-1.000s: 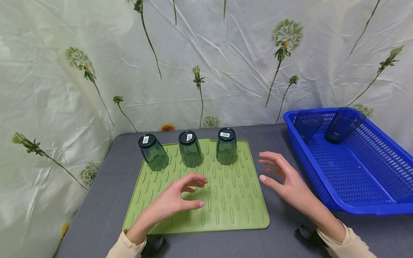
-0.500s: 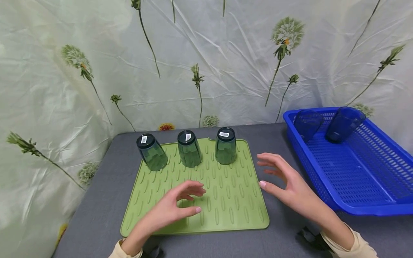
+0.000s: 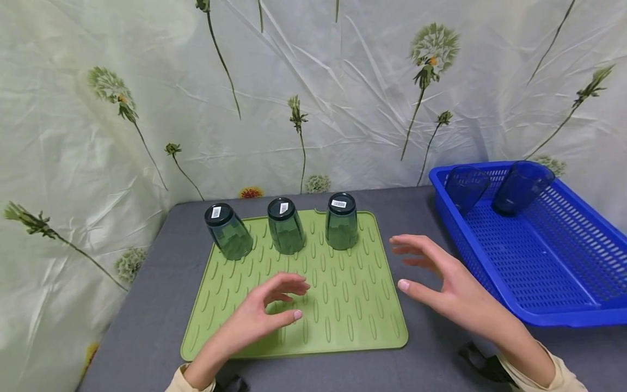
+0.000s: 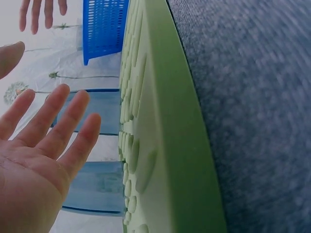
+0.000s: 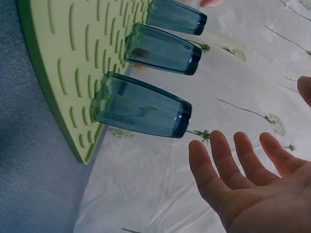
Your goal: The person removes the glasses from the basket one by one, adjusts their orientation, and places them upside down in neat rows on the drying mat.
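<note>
Hands empty and relaxed: left hand (image 3: 266,310) and right hand (image 3: 443,286) above green mat (image 3: 343,321), lower centre. Three upturned tumblers (image 3: 341,228) mid-frame; likely between placements, next reaching two tumblers (image 3: 519,188) in blue basket (image 3: 548,305), right.

Three dark green tumblers stand upside down in a row along the far edge of the ridged green mat (image 3: 343,321): the left tumbler (image 3: 226,231) at the far left corner, leaning outward; the middle tumbler (image 3: 285,225); the right tumbler (image 3: 340,221) towards the far right corner. Each upturned base carries a white barcode sticker.
</note>
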Demonstrator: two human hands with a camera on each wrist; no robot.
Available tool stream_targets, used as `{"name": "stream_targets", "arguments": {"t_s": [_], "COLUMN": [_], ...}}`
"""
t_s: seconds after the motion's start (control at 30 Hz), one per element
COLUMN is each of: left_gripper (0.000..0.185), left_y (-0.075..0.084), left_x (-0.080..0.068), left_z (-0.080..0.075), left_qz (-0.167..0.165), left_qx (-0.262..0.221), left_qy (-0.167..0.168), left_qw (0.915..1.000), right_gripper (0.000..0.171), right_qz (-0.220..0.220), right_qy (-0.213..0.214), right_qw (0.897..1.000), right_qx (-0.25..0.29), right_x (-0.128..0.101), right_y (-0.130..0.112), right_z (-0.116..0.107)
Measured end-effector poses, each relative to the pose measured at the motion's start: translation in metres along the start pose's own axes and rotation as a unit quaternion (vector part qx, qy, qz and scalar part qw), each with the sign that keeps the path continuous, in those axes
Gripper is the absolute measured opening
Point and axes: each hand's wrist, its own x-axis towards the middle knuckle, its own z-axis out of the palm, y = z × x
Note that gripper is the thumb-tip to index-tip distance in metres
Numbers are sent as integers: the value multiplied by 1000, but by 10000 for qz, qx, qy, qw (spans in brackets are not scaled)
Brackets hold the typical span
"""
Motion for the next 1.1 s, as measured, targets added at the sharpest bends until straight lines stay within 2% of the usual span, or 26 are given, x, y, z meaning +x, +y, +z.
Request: {"name": "stream_targets", "arguments": {"t_s": [0.17, 0.37, 0.47, 0.6, 0.87, 1.1], "left_gripper": [50, 48, 49, 48, 45, 47], "left_y": [1, 2, 3, 3, 3, 3], "left_x": [0, 0, 0, 0, -1, 0], "left_z": [-2, -4, -6, -7, -7, -6], "left_qz": [30, 45, 27, -15, -108, -127], "left_qx": [-38, -93, -99, -103, -181, -249], "left_qy": [-43, -54, -47, -40, -89, -134], "left_qw": [10000, 9999, 9999, 9999, 9997, 9995], "right_gripper": [69, 69, 70, 70, 66, 66], "right_qz": [-118, 70, -57, -86, 418, 294], "right_qy": [21, 36, 21, -37, -166, -351], "right_qw": [9999, 10000, 10000, 9996, 9952, 9943], "right_qx": [-37, 28, -12, -249, -872, -965], "right_x": [-1, -3, -3, -6, -12, -12], "right_y": [-7, -13, -15, -18, -22, -25], "right_z": [-6, -15, -19, -26, -41, -56]}}
